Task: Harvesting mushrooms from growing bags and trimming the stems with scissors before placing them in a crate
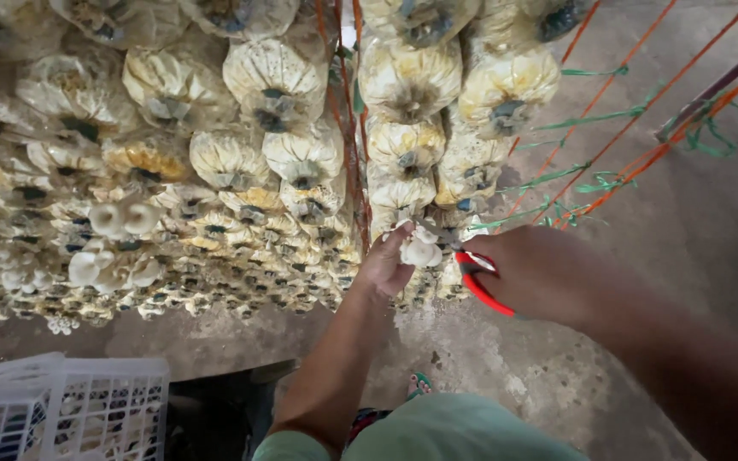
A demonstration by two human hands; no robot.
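My left hand (383, 266) grips a cluster of white mushrooms (420, 248) growing from a stacked bag low in the right column. My right hand (540, 271) holds red-handled scissors (480, 277) with the blades pointing left at the base of that cluster. Both hands are close together in front of the wall of plastic-wrapped mushroom grow bags (284, 81), which are stacked on their sides with the mouths facing me.
More white mushroom clusters (121, 218) sprout from bags at the left. A white plastic crate (61, 408) sits at the bottom left. Orange ropes (348, 128) and green ties (595, 183) run across the stack and to the right. Below is a concrete floor (711, 213).
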